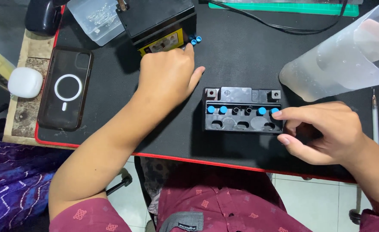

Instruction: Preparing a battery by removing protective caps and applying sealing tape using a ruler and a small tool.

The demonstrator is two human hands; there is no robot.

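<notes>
The black desk mat point(241, 47) with its red edge carries everything, and its far and right sides run out of the picture. At the middle of it lies the small black battery point(242, 109), the landmark here: a low rectangular case, top face up, with a row of round ports along it. Four ports wear blue caps point(217, 109), two at each end of the row, and the two in the middle stand open and dark. Below the row sit three shallow oval hollows; two corner terminals show at the far edge.

Right of the battery and beyond it, a clear plastic jug point(339, 56) tilts in, its upper part cut off by the frame; whether it holds liquid is hard to tell. Beyond the battery to the left stands a larger black box point(157, 21) with a yellow label, partly hidden by the left hand, its top cropped. Far left of the battery lies a phone point(65, 88) in a clear case, face down.

The left hand point(168, 77) rests just beyond the battery's left end, fingers curled loosely together, tips reaching toward two loose blue caps point(196, 40); whether they touch is hidden. The right hand point(322, 129) is at the battery's right end, index fingertip on the rightmost cap, thumb spread apart below it, gripping nothing.
</notes>
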